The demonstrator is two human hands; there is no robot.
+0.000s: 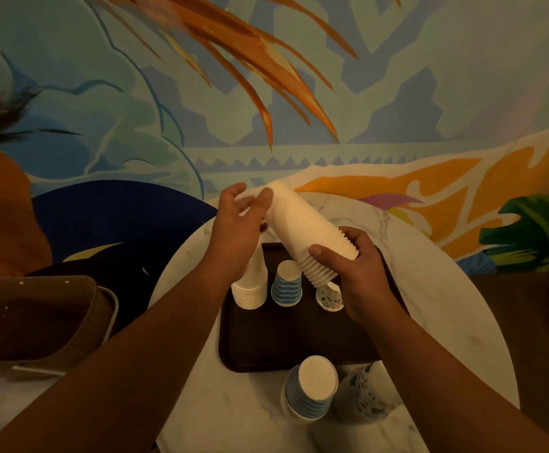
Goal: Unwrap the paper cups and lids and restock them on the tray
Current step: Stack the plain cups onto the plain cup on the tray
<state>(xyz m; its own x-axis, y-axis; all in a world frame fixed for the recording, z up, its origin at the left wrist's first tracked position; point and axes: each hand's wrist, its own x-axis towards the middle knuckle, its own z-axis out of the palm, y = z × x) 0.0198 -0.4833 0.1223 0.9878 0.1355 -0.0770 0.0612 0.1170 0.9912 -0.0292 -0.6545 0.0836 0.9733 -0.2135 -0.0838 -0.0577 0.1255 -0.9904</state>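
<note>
a: nearest me, on the round white marble table point(436, 308), front edge?
b: 2 stacks upside down, both off the tray: blue-striped paper cups point(310, 392) & beside them on the right, a stack of white cups w/ coloured print point(366, 393). can't tell if there's wrap on them.
a: then the dark brown rectangular tray point(286, 341)?
b: 3 stacks along its far side. plain white cup stack point(250, 291) left, short blue-striped stack point(287, 284) mid, printed cup point(329, 298) right.
a: hands?
b: right hand point(353, 269) curls round the rim end of a long stack of plain white paper cups point(302, 230), held in the air over the tray. left hand point(239, 223) is spread, fingers relaxed, at the stack's far base end; can't tell if it touches. holding nothing.
a: key relation?
b: long axis runs tilted, rims low & near by the right hand, base up & away toward the left. i'd judge the left hand's nearer that free end, so it steadies while the stack gets stood down on the tray.
</note>
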